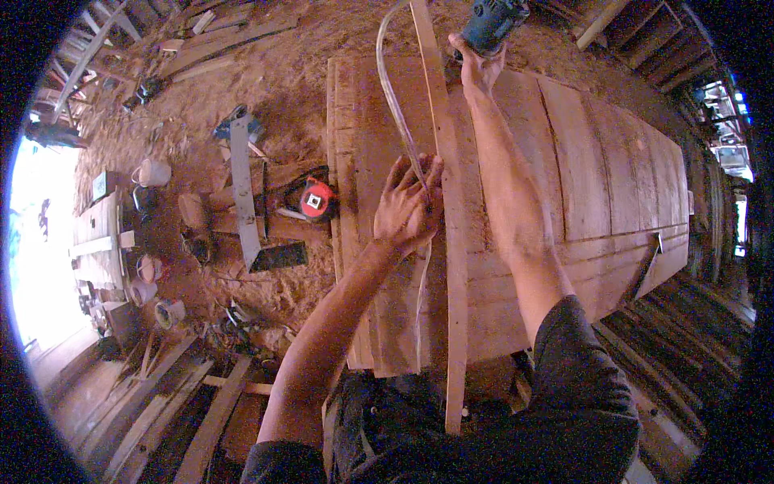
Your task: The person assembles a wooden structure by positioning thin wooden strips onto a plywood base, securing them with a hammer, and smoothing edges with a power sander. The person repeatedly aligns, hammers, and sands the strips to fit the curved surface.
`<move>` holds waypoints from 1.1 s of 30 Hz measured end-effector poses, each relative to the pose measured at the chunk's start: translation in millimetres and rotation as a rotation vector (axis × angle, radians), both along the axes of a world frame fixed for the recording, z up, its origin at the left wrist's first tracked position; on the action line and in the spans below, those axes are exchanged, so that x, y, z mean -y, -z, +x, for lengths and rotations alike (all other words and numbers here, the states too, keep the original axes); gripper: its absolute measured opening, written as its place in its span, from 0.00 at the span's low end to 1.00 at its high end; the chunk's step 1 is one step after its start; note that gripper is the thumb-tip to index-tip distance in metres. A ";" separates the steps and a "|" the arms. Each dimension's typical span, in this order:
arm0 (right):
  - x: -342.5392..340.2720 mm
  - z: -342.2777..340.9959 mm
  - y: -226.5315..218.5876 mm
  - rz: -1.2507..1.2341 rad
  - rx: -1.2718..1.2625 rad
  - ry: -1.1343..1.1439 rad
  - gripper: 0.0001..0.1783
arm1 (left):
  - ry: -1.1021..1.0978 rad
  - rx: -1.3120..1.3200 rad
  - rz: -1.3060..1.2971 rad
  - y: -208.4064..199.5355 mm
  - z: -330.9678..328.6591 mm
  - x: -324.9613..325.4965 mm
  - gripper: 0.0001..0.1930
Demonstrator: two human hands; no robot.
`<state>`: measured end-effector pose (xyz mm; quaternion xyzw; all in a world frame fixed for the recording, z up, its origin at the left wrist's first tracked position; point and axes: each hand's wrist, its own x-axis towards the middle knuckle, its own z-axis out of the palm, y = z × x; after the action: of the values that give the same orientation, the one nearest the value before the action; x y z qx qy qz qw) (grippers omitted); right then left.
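Observation:
A large wooden panel with grooved lines (597, 169) lies in front of me, and a long narrow wooden strip (451, 242) runs across it from far to near. My left hand (409, 206) rests on the panel against the strip's left edge, fingers stretched out. A pale, shiny cord (391, 93) loops down from the far side and passes over that hand between the fingers. Its lower stretch continues on the panel toward me. At the far side, my right hand (484, 71) grips a dark teal power tool (493, 22), whose working end is out of sight.
A red tape measure (316, 199) sits by the panel's left edge. Left of it are a pale board (243, 181) and a blue tool (242, 123). Buckets (151, 173) stand farther left. Sawdust covers the ground; planks (205, 423) lie at lower left.

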<state>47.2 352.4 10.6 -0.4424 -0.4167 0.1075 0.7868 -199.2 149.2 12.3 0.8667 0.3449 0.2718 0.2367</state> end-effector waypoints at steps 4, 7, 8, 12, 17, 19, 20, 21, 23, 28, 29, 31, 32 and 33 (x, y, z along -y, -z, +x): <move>-22.7 26.3 12.8 -0.164 0.032 0.044 0.47 | 0.021 -0.002 -0.011 -1.2 1.1 -0.3 0.29; -31.6 1.2 7.8 0.019 -0.157 -0.251 0.43 | -0.025 -0.021 -0.008 2.9 -9.6 0.9 0.29; -36.4 4.8 6.5 0.068 -0.100 -0.228 0.38 | -0.030 -0.020 -0.006 3.0 -8.0 -0.4 0.28; -36.5 57.6 1.6 0.197 -0.467 -0.536 0.31 | 0.018 -0.059 0.014 7.0 11.2 -1.0 0.28; 87.8 11.8 -52.8 -0.187 -0.077 -0.117 0.31 | -0.023 -0.025 0.053 26.4 -2.8 -5.2 0.28; 156.5 9.2 -60.6 -0.309 -0.075 -0.089 0.31 | -0.076 -0.104 0.057 16.3 2.0 3.9 0.27; 192.1 5.2 -60.3 -0.378 -0.075 -0.069 0.31 | -0.091 -0.076 0.096 21.1 3.2 0.8 0.27; 228.9 1.6 -59.2 -0.445 -0.080 -0.043 0.31 | -0.103 -0.049 0.126 27.2 5.2 2.1 0.27; 290.6 -11.3 -55.6 -0.553 -0.096 -0.007 0.31 | -0.087 -0.062 0.126 34.0 8.1 -1.9 0.27; 381.8 -42.3 -35.7 -0.688 -0.150 0.085 0.31 | -0.109 -0.065 0.159 28.5 11.8 -2.3 0.25; 387.6 -48.8 -32.0 -0.697 -0.149 0.097 0.31 | -0.111 -0.058 0.146 26.0 9.9 -1.1 0.25; 395.3 -59.2 -25.6 -0.714 -0.135 0.126 0.31 | -0.120 -0.045 0.121 21.2 3.3 1.6 0.24; 395.8 -62.7 -21.8 -0.715 -0.127 0.138 0.31 | -0.120 0.002 0.141 22.3 2.5 1.8 0.22; 394.0 -65.1 -17.7 -0.708 -0.118 0.152 0.31 | -0.120 0.018 0.155 23.1 3.4 1.4 0.22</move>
<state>-17.9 -41.6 28.3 -0.7100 -0.2735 0.2114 0.6135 -195.8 147.8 -10.8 0.8577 0.3719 0.3193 0.1555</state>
